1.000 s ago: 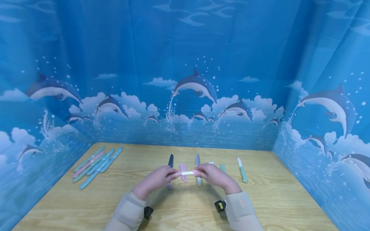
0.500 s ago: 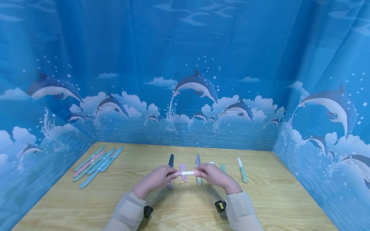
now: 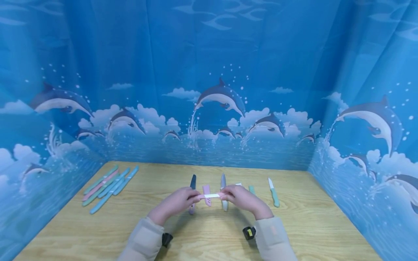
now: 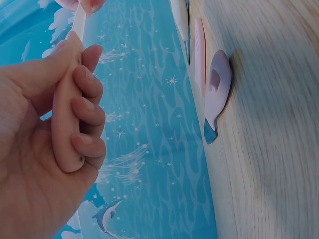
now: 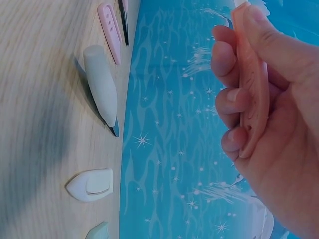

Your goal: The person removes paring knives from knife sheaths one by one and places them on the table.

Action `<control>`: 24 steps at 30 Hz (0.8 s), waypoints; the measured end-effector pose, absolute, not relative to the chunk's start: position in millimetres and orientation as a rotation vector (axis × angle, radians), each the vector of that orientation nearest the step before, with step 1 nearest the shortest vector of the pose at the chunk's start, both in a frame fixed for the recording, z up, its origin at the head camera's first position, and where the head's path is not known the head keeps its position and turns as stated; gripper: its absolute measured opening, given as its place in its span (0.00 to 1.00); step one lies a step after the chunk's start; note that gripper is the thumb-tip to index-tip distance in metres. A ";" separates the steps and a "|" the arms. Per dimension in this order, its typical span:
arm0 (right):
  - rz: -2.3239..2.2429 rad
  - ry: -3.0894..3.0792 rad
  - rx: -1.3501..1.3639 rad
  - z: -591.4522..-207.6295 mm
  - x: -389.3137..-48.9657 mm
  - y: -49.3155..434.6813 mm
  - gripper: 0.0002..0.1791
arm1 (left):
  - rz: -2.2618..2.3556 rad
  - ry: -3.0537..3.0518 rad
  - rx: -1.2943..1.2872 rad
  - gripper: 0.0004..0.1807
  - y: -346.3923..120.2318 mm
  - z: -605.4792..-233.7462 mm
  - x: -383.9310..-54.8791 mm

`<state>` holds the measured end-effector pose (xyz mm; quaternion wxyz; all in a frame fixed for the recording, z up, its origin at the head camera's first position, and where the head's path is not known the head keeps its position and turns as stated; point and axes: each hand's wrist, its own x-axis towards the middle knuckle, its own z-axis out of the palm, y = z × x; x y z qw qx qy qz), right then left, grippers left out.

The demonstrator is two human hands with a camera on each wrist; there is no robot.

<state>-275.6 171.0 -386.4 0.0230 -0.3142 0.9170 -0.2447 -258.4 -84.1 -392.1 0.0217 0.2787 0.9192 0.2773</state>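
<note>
My left hand [image 3: 179, 201] grips the pink handle [image 4: 68, 117] of a small knife, fingers curled round it. The knife's white blade [image 3: 211, 195] spans the space between the two hands, level above the table. My right hand [image 3: 244, 200] holds a pink slotted blade cover [image 5: 253, 92] at the blade's other end; how much of the tip sits inside is hidden. Beneath the hands lie a dark-bladed knife [image 3: 193, 181], a second pink blade cover [image 3: 207, 195] and a knife with a steel blade [image 3: 223, 180] and pale handle [image 5: 101, 84].
On the right lies a green-handled knife [image 3: 274, 197] with a bare white blade. A white cover [image 5: 90, 184] and a green cover [image 3: 251, 189] lie near the right hand. Several pastel knives [image 3: 106, 188] are grouped at the left. A dolphin-print curtain [image 3: 209, 148] borders the wooden table [image 3: 209, 232].
</note>
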 end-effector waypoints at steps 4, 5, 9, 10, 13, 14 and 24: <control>-0.764 2.841 -0.969 -387.1 -275.9 170.5 0.13 | 0.869 2.843 0.862 0.12 -85.2 -392.0 -258.5; -0.766 2.841 -0.971 -387.3 -276.2 170.8 0.13 | 0.870 2.842 0.864 0.12 -85.8 -391.8 -258.6; -0.737 2.888 -0.952 -388.2 -277.8 178.4 0.13 | 0.913 2.847 0.812 0.13 -92.6 -392.4 -259.5; -0.733 2.910 -0.927 -388.6 -278.3 182.1 0.12 | 0.920 2.855 0.784 0.13 -95.5 -392.5 -260.1; -0.729 2.988 -0.793 -389.1 -279.8 194.8 0.12 | 0.961 2.861 0.666 0.13 -105.9 -393.3 -262.8; -0.745 3.005 -0.746 -388.9 -280.3 198.0 0.13 | 0.969 2.871 0.628 0.13 -109.1 -393.6 -264.1; -0.721 3.061 -0.459 -384.5 -280.8 194.1 0.17 | 1.037 2.935 0.468 0.12 -115.2 -395.1 -271.5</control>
